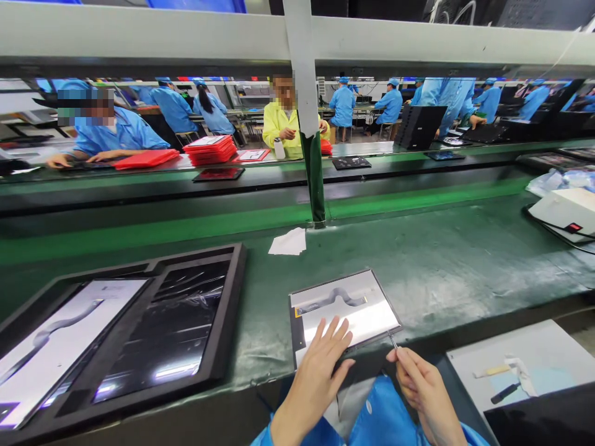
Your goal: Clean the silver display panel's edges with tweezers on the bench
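Note:
A shiny silver panel (346,303) lies on the green bench top right in front of me. My left hand (320,365) rests flat on its near edge, fingers stretched out and slightly spread. My right hand (421,384) is closed in a pinch round thin metal tweezers (393,340), whose tip touches the panel's near right corner. Blue sleeves cover both my forearms.
A black foam tray (139,322) at left holds a silver panel and a dark glossy one. White paper (289,243) lies by a green post (316,179). A white device (564,210) sits far right; a board with small tools (515,365) near right. Several workers sit beyond the conveyor.

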The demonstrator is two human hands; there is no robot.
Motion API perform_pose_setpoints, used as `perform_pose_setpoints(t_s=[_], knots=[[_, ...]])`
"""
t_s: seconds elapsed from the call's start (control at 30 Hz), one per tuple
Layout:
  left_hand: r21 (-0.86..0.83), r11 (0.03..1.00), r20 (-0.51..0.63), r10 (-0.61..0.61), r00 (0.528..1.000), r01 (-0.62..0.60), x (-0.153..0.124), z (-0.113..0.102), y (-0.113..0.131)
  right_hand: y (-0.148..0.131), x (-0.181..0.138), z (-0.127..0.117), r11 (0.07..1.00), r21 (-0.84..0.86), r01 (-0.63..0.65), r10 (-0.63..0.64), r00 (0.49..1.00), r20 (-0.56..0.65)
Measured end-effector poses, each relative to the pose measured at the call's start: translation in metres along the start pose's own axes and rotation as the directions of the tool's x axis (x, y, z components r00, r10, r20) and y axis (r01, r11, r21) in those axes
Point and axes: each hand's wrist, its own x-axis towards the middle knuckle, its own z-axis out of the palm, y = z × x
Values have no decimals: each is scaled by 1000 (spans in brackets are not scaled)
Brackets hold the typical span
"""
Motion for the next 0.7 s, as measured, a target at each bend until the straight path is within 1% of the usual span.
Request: perform_pose_setpoints(t_s=[0.1, 0.2, 0.27, 0.4, 0.5, 0.7], knots=[[-4, 1000, -1, 1, 1000, -1, 0, 0, 0, -2, -1, -1, 1000, -1, 4, -4, 1000, -19], [5, 1000, -1, 3, 1000, -3, 1, -1, 0, -3, 0, -6, 1000, 0, 12, -12, 1000, -7], [10, 1000, 1, 9, 1000, -9, 1, -1, 0, -5, 0, -12, 999, 12, 31, -31, 999, -29], [4, 1000, -4, 5, 1000, -5, 0, 0, -1, -10, 3, -29, 995, 21, 95, -92, 989, -113], [18, 1000, -3, 1, 1000, -1, -1, 0, -2, -9, 5, -37, 993, -4, 119, -119, 986, -121], [23, 1000, 3, 9, 1000, -9, 0, 0, -1, -14, 6, -39, 990, -28, 135, -138, 980, -144]])
